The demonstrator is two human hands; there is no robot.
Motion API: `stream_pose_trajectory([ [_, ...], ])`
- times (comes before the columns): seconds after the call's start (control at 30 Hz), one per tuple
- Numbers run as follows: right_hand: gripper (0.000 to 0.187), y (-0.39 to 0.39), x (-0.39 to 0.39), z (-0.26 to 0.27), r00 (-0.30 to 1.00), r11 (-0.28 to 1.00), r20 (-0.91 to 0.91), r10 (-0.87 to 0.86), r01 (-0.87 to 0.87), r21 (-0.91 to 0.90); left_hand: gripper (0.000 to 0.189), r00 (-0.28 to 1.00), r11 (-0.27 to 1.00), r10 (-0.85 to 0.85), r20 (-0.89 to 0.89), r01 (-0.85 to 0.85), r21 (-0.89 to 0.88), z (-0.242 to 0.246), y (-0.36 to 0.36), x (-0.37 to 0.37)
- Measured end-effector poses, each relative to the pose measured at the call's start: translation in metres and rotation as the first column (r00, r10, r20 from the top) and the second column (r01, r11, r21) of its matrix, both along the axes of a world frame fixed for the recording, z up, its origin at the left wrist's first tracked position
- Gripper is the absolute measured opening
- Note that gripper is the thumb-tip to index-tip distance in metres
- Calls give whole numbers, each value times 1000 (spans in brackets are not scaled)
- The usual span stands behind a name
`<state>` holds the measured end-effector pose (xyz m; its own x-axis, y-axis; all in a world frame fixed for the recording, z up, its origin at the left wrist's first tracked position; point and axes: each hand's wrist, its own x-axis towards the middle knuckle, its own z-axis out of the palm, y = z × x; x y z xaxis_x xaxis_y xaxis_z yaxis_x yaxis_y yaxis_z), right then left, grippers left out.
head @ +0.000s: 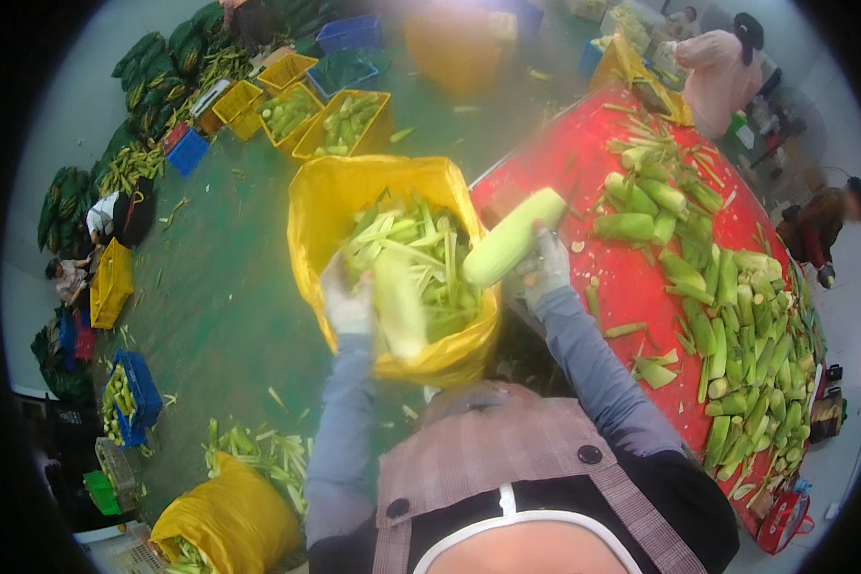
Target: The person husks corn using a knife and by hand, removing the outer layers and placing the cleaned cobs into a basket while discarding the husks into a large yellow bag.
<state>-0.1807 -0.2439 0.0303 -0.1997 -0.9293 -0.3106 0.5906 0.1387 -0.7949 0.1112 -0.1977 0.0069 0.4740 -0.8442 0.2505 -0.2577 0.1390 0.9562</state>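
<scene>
My right hand (547, 264), in a pale glove, grips a pale green ear of corn (515, 238) in its husk. The ear is tilted over the right rim of a yellow plastic bag (308, 237). At the bag's left side is my gloved left hand (347, 295), its fingers partly hidden. Close beside its thumb a broad pale husk leaf (400, 305) is blurred. Whether the hand holds this leaf or has let it go is unclear. Cut green husk leaves (448, 251) fill much of the bag.
To the right, a red tabletop (545, 165) bears a large heap of husked-in corn ears (753, 351) and loose trimmings. A tied yellow sack (229, 513) stands lower left on the green floor (208, 287). Crates of corn (348, 125) stand ahead. Several people work around the room.
</scene>
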Motion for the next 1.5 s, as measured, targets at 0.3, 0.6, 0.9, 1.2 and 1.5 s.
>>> stream_pose_trajectory([
  [0.3, 71, 39, 58, 17, 890, 881, -250, 383, -433, -191, 60, 896, 896, -443, -10, 443, -15, 33, 15, -87],
  [0.6, 74, 47, 50, 25, 810, 825, -460, 362, -508, -245, 48, 759, 752, -651, -27, 649, 115, 58, 23, -48],
  [0.9, 72, 53, 65, 21, 784, 885, -546, 297, -441, -152, 84, 670, 719, -648, -363, 695, -2, 50, 34, -67],
  [1.2, 33, 46, 48, 53, 705, 759, -302, 642, -639, 122, 90, 470, 640, -574, -671, 768, -11, 32, 42, -49],
  [1.5, 28, 47, 51, 43, 691, 809, -482, 539, -583, 68, 59, 614, 721, -570, -546, 693, 28, 35, 39, -49],
])
